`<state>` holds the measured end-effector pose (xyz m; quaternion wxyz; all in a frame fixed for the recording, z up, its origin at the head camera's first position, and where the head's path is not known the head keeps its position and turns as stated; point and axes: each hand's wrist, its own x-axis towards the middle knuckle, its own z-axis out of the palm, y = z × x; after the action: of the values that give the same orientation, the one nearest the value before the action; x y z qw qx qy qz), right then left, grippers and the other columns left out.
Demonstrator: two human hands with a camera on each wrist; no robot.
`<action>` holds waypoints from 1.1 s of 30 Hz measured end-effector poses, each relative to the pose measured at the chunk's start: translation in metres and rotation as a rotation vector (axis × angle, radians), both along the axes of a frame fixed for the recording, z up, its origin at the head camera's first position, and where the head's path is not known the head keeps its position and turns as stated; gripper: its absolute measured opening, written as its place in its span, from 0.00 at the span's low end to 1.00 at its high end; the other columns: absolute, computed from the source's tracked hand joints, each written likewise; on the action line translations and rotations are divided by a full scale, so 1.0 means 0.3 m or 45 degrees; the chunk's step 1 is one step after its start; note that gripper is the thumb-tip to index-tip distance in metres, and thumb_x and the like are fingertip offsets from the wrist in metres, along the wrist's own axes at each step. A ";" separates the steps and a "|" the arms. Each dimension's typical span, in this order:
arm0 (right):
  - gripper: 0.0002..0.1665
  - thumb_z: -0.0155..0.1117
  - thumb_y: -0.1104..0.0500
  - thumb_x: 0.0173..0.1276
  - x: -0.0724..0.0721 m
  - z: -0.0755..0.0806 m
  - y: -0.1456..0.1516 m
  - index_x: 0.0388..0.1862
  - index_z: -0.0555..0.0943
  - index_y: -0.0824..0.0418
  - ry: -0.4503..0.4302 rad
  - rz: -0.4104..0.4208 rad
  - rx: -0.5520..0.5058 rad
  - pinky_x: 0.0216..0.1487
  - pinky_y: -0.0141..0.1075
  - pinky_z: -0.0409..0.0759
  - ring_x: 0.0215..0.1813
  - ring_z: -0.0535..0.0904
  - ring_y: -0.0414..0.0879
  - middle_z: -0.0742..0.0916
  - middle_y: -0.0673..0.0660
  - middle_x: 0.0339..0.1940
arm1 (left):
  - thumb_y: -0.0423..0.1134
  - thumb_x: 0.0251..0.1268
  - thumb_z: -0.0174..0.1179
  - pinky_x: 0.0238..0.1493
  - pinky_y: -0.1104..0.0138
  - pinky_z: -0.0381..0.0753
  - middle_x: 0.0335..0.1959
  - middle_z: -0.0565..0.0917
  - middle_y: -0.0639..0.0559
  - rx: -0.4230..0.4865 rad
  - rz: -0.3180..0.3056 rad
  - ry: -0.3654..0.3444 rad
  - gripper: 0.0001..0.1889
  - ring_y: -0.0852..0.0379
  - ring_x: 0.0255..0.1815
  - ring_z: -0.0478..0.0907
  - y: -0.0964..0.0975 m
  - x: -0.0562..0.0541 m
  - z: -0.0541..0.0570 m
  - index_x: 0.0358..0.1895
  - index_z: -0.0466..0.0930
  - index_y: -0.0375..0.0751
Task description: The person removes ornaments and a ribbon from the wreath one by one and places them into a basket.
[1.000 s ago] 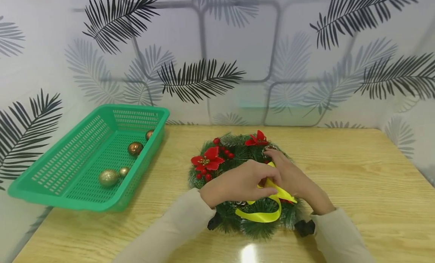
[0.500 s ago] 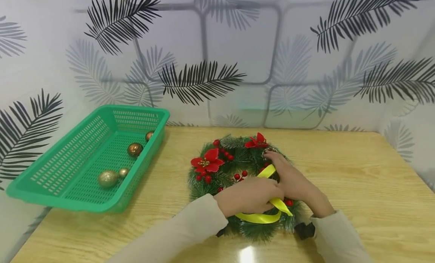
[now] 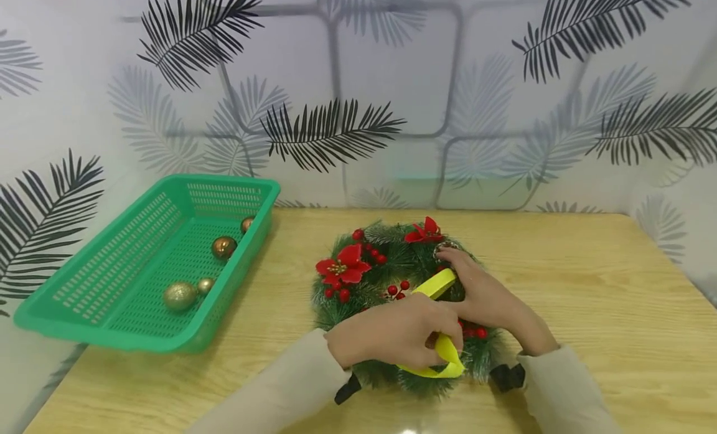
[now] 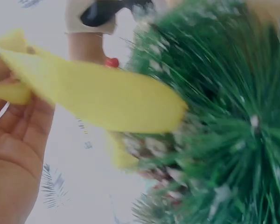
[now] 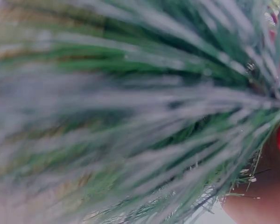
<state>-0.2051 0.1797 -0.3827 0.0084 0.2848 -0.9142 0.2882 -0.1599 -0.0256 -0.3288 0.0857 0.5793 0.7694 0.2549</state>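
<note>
A green Christmas wreath (image 3: 400,256) with red flowers and berries lies flat on the wooden table. My left hand (image 3: 400,331) reaches over its near half and pinches a yellow ribbon (image 3: 435,284), whose loop rises beside the right hand. In the left wrist view the ribbon (image 4: 112,100) runs from the left fingers (image 4: 18,121) to the greenery near a pinecone (image 4: 161,158). My right hand (image 3: 487,300) grips the wreath's right side, index finger curved over it and thumb toward the ribbon. Its other fingertips are hidden. Frosted needles (image 5: 177,112) fill most of the right wrist view.
A green plastic basket (image 3: 134,235) stands at the table's left, holding a gold glitter ball (image 3: 180,296), a small gold ball (image 3: 205,286) and brown balls (image 3: 224,247). A leaf-printed curtain (image 3: 386,73) hangs behind the table (image 3: 582,284).
My left hand has closed on the ribbon's end and drawn it down toward me, leaving an upright loop near the right hand. The right hand and wreath have hardly moved.
</note>
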 end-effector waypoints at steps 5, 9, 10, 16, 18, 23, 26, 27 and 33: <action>0.46 0.69 0.53 0.60 -0.012 -0.013 0.003 0.71 0.59 0.67 0.009 -0.001 0.001 0.61 0.63 0.68 0.70 0.60 0.69 0.60 0.69 0.73 | 0.26 0.57 0.63 0.33 0.81 0.75 0.34 0.84 0.48 0.113 -0.159 -0.222 0.05 0.73 0.26 0.69 -0.019 0.044 0.020 0.36 0.83 0.37; 0.47 0.71 0.47 0.58 -0.017 -0.018 0.003 0.69 0.63 0.66 0.023 -0.011 0.007 0.62 0.64 0.66 0.72 0.57 0.69 0.61 0.67 0.73 | 0.26 0.57 0.64 0.34 0.81 0.76 0.34 0.84 0.47 0.129 -0.197 -0.246 0.04 0.74 0.27 0.69 -0.023 0.065 0.022 0.36 0.83 0.36; 0.46 0.71 0.46 0.58 -0.017 -0.018 0.003 0.69 0.63 0.66 0.016 -0.017 0.009 0.62 0.64 0.66 0.72 0.57 0.69 0.61 0.67 0.73 | 0.27 0.58 0.63 0.35 0.82 0.76 0.34 0.84 0.48 0.125 -0.203 -0.231 0.04 0.74 0.28 0.70 -0.024 0.068 0.022 0.36 0.83 0.37; 0.45 0.68 0.45 0.61 -0.017 -0.012 0.003 0.69 0.63 0.65 -0.001 -0.003 0.013 0.61 0.65 0.66 0.72 0.57 0.69 0.60 0.66 0.74 | 0.28 0.63 0.57 0.38 0.82 0.75 0.34 0.85 0.51 0.190 -0.294 -0.215 0.05 0.76 0.30 0.69 -0.045 0.095 0.040 0.36 0.83 0.38; 0.43 0.67 0.46 0.62 -0.015 -0.009 0.006 0.69 0.63 0.66 -0.001 0.019 -0.003 0.61 0.65 0.66 0.72 0.57 0.69 0.60 0.66 0.74 | 0.27 0.63 0.56 0.39 0.81 0.75 0.33 0.84 0.50 0.249 -0.303 -0.210 0.06 0.75 0.31 0.69 -0.058 0.099 0.056 0.36 0.83 0.38; 0.42 0.66 0.45 0.63 -0.012 -0.003 0.016 0.69 0.63 0.65 -0.029 0.049 -0.023 0.61 0.66 0.65 0.72 0.56 0.69 0.59 0.67 0.74 | 0.26 0.60 0.57 0.39 0.80 0.75 0.32 0.83 0.51 0.374 -0.190 -0.069 0.06 0.70 0.31 0.71 -0.113 0.079 0.112 0.35 0.82 0.39; 0.42 0.65 0.44 0.64 -0.013 -0.005 0.015 0.69 0.63 0.65 -0.035 0.045 -0.012 0.61 0.66 0.64 0.72 0.55 0.69 0.58 0.66 0.75 | 0.25 0.59 0.58 0.36 0.78 0.75 0.30 0.82 0.52 0.422 -0.082 0.030 0.07 0.68 0.29 0.71 -0.161 0.055 0.145 0.35 0.81 0.39; 0.42 0.64 0.44 0.64 -0.013 -0.006 0.013 0.69 0.63 0.65 -0.041 0.038 -0.010 0.62 0.66 0.64 0.72 0.55 0.69 0.58 0.66 0.75 | 0.25 0.58 0.59 0.35 0.77 0.75 0.30 0.82 0.52 0.437 -0.040 0.063 0.07 0.67 0.28 0.71 -0.179 0.047 0.155 0.35 0.81 0.40; 0.42 0.62 0.42 0.65 -0.014 -0.018 0.002 0.70 0.62 0.64 -0.021 -0.011 0.025 0.64 0.66 0.62 0.73 0.55 0.67 0.58 0.64 0.75 | 0.23 0.54 0.60 0.33 0.73 0.76 0.32 0.83 0.49 0.483 0.212 0.278 0.07 0.63 0.28 0.73 -0.273 0.005 0.198 0.34 0.80 0.37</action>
<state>-0.2092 0.1802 -0.3879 -0.0008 0.2785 -0.9182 0.2816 -0.1585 -0.1076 -0.2696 -0.1297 0.5436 0.7577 0.3370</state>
